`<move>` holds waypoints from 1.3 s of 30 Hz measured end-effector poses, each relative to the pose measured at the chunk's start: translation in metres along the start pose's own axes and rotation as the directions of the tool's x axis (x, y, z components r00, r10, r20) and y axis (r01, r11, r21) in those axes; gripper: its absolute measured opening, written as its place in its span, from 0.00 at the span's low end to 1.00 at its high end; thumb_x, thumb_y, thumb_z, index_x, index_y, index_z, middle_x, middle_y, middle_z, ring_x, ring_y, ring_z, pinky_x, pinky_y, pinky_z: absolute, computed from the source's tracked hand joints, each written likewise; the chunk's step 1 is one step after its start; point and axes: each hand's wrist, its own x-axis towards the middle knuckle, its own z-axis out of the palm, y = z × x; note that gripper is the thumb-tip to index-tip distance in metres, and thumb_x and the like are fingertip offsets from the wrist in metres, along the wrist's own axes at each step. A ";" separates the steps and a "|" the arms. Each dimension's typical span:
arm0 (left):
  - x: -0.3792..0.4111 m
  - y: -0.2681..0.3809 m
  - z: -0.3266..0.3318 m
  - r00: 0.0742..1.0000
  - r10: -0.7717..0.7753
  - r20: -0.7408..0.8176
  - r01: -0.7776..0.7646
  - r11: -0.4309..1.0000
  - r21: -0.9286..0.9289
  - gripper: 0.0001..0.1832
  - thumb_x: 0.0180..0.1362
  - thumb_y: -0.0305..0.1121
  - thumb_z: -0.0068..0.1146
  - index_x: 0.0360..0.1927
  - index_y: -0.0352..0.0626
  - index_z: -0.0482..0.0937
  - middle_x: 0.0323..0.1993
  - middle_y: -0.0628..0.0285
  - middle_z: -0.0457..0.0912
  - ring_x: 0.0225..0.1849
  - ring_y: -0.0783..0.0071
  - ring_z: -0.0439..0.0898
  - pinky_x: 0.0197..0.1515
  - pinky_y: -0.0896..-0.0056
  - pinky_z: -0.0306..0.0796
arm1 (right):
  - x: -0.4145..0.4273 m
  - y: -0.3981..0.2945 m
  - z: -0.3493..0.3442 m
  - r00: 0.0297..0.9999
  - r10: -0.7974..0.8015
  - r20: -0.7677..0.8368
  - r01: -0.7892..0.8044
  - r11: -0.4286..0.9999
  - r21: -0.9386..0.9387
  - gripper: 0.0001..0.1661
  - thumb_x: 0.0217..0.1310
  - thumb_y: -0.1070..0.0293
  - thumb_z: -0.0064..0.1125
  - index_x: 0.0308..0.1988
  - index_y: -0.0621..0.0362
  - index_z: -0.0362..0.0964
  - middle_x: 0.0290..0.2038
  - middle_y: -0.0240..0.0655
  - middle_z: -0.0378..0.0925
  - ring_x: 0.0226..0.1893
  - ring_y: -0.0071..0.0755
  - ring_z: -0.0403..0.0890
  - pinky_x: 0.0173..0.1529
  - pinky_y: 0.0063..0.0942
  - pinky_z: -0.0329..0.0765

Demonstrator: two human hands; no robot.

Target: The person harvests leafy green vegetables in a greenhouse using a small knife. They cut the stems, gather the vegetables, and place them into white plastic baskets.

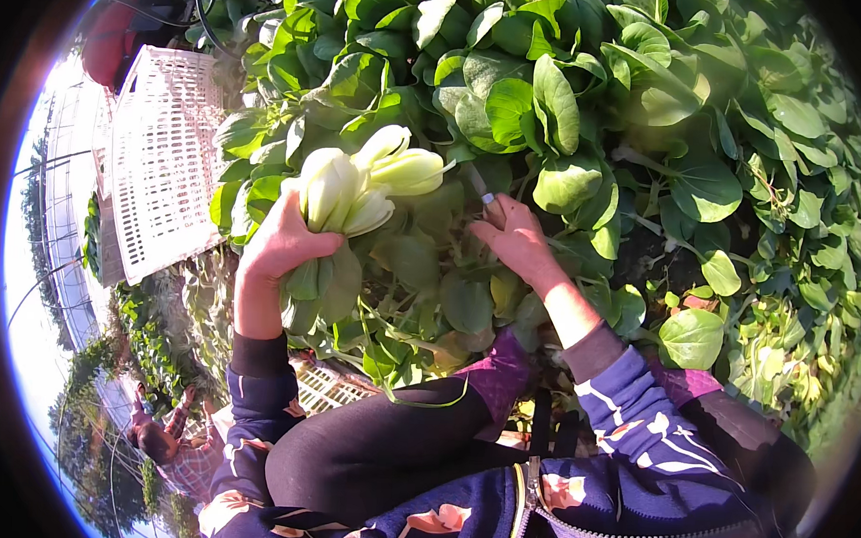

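Observation:
Several heads of leafy greens like bok choy (341,187), their pale bases pointing up and away, are gripped in my left hand (278,242). Their green leaves hang below that hand. My right hand (515,236) is closed around the handle of a small knife (488,200), whose blade points up and left, partly lost among the leaves. Rooted leafy green plants (550,106) stand just beyond both hands. Cut or loose leaves (466,302) lie between my hands, above my bent knees.
A white perforated plastic crate (165,160) stands at the upper left, near a person in red and dark clothing (118,37). Another crate (330,386) shows beside my left knee. A person in a checked shirt (189,467) works at the lower left. Dense plants continue to the right.

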 end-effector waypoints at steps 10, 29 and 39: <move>-0.066 0.038 0.047 0.991 -0.058 0.117 0.125 0.684 -0.719 0.31 0.41 0.32 0.56 0.54 0.35 0.70 0.38 0.56 0.80 0.28 0.70 0.78 0.32 0.76 0.75 | -0.051 -0.096 -0.054 0.946 -0.296 0.132 0.107 0.670 0.735 0.41 0.44 0.76 0.72 0.60 0.54 0.65 0.27 0.20 0.72 0.23 0.11 0.68 0.30 0.14 0.67; -0.073 0.030 0.112 0.828 0.081 0.555 0.463 0.459 -0.758 0.34 0.37 0.31 0.59 0.53 0.33 0.67 0.30 0.56 0.72 0.24 0.68 0.70 0.27 0.73 0.67 | -0.091 -0.046 -0.080 0.961 -0.202 0.189 -0.046 0.557 0.829 0.43 0.43 0.64 0.62 0.61 0.58 0.56 0.49 0.45 0.72 0.50 0.39 0.77 0.54 0.33 0.76; -0.022 0.015 0.099 0.846 0.356 0.397 0.311 0.275 -0.910 0.38 0.47 0.23 0.54 0.66 0.39 0.58 0.61 0.43 0.66 0.52 0.61 0.77 0.49 0.66 0.77 | -0.116 -0.045 -0.116 0.990 -0.134 -0.038 0.139 0.941 0.308 0.22 0.40 0.70 0.69 0.40 0.56 0.72 0.32 0.24 0.73 0.32 0.20 0.72 0.44 0.22 0.71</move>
